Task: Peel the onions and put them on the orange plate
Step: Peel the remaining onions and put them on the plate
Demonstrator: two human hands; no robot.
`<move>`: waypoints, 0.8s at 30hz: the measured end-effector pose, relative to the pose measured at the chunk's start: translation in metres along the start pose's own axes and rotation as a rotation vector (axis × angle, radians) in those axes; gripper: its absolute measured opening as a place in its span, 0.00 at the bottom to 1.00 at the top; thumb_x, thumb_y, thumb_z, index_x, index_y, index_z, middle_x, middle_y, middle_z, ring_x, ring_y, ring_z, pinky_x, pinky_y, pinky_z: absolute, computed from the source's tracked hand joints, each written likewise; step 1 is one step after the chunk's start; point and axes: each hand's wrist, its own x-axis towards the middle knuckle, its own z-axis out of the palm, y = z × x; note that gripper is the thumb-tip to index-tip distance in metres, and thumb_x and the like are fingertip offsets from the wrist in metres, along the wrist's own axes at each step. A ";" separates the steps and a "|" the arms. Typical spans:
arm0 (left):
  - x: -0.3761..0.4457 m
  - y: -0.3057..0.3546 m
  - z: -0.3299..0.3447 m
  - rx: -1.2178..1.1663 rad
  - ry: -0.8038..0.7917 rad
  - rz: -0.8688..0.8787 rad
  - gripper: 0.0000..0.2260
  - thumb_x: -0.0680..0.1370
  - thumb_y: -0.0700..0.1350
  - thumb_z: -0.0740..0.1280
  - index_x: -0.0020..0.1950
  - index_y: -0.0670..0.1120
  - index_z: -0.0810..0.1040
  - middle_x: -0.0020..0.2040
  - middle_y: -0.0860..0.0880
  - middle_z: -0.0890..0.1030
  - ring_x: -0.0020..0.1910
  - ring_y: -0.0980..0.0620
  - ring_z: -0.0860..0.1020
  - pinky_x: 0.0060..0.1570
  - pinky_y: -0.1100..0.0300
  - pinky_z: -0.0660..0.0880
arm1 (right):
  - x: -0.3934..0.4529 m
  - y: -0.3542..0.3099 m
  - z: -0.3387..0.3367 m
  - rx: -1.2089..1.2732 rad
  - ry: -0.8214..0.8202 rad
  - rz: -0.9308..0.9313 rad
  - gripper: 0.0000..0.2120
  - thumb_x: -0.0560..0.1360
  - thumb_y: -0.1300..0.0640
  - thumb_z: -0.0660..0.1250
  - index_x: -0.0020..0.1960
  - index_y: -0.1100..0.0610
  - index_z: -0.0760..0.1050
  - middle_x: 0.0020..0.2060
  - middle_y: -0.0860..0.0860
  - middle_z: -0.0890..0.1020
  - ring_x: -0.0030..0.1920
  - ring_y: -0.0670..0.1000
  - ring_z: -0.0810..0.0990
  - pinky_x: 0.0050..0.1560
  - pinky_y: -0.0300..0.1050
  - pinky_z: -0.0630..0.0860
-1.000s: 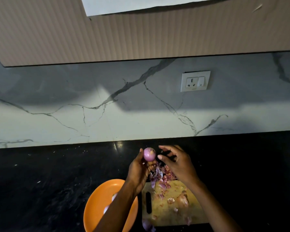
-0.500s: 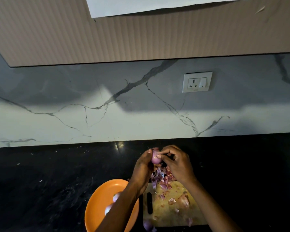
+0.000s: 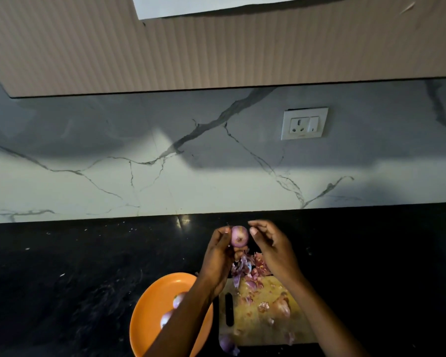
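Observation:
My left hand point(image 3: 218, 256) holds a small peeled purple onion point(image 3: 239, 236) up between thumb and fingers, above the far end of the cutting board point(image 3: 258, 328). My right hand point(image 3: 273, 249) hovers just right of the onion with loosely curled fingers, not touching it. The orange plate point(image 3: 150, 318) lies at lower left under my left forearm and holds two peeled onions point(image 3: 166, 318), partly hidden. An unpeeled onion point(image 3: 281, 306) rests on the board.
Purple onion skins point(image 3: 250, 275) are heaped at the board's far end. Another onion point(image 3: 227, 342) sits at the board's near left corner. The black counter point(image 3: 75, 279) runs to a marble wall with a socket point(image 3: 304, 123); cabinets hang above.
Half a second ago my right hand's fingers were pinching at the onion; now they have pulled away to the right, and the onion shows fully in my left hand.

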 end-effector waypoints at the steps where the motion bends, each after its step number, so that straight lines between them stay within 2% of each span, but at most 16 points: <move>1: 0.000 0.000 0.000 0.004 -0.009 0.007 0.11 0.84 0.42 0.60 0.62 0.38 0.74 0.53 0.38 0.80 0.48 0.46 0.80 0.48 0.55 0.79 | 0.000 0.001 0.001 0.000 -0.019 0.005 0.10 0.80 0.48 0.66 0.60 0.43 0.78 0.55 0.38 0.83 0.58 0.38 0.80 0.59 0.38 0.76; 4: 0.000 0.002 -0.001 -0.006 -0.034 0.011 0.12 0.85 0.41 0.57 0.63 0.37 0.75 0.54 0.39 0.82 0.51 0.45 0.81 0.51 0.55 0.80 | 0.000 0.005 0.001 -0.009 -0.106 0.037 0.16 0.79 0.47 0.69 0.66 0.44 0.77 0.59 0.39 0.82 0.60 0.39 0.80 0.60 0.42 0.77; 6: 0.000 0.003 -0.003 -0.012 -0.042 0.005 0.13 0.85 0.42 0.57 0.64 0.37 0.75 0.56 0.39 0.82 0.51 0.46 0.82 0.49 0.57 0.80 | 0.000 0.006 0.000 -0.048 -0.140 0.034 0.17 0.77 0.50 0.72 0.66 0.44 0.77 0.57 0.39 0.83 0.57 0.41 0.81 0.59 0.44 0.79; 11: 0.002 0.002 -0.005 -0.010 -0.006 -0.010 0.11 0.84 0.42 0.57 0.63 0.39 0.74 0.55 0.38 0.81 0.47 0.49 0.82 0.44 0.60 0.80 | 0.002 0.003 0.001 0.000 -0.063 -0.005 0.15 0.72 0.59 0.78 0.56 0.46 0.83 0.50 0.44 0.85 0.51 0.44 0.83 0.54 0.43 0.80; 14: 0.000 0.004 -0.003 0.011 -0.021 0.001 0.11 0.85 0.42 0.57 0.59 0.39 0.77 0.53 0.40 0.81 0.49 0.48 0.81 0.46 0.59 0.80 | 0.002 -0.003 0.001 0.138 -0.026 0.019 0.09 0.76 0.61 0.73 0.51 0.47 0.84 0.48 0.46 0.87 0.52 0.45 0.84 0.55 0.40 0.78; 18: -0.001 0.006 0.001 -0.017 -0.014 -0.024 0.13 0.85 0.44 0.56 0.58 0.41 0.78 0.52 0.42 0.83 0.50 0.47 0.81 0.45 0.59 0.81 | 0.002 -0.005 -0.004 0.105 0.006 0.019 0.08 0.82 0.59 0.65 0.54 0.49 0.82 0.46 0.45 0.86 0.48 0.44 0.84 0.52 0.40 0.78; 21: 0.000 0.006 0.000 -0.116 0.020 -0.098 0.16 0.84 0.49 0.58 0.61 0.39 0.79 0.54 0.39 0.83 0.52 0.45 0.81 0.44 0.59 0.82 | 0.002 -0.004 -0.006 0.039 -0.015 0.023 0.16 0.82 0.62 0.63 0.60 0.42 0.77 0.53 0.39 0.84 0.55 0.39 0.81 0.57 0.37 0.76; 24: 0.001 0.005 -0.001 -0.124 0.001 -0.130 0.21 0.82 0.53 0.62 0.65 0.38 0.78 0.59 0.37 0.82 0.56 0.43 0.81 0.50 0.57 0.82 | 0.001 -0.004 -0.005 0.020 -0.074 0.025 0.20 0.79 0.61 0.68 0.64 0.39 0.75 0.60 0.37 0.81 0.58 0.37 0.79 0.59 0.36 0.76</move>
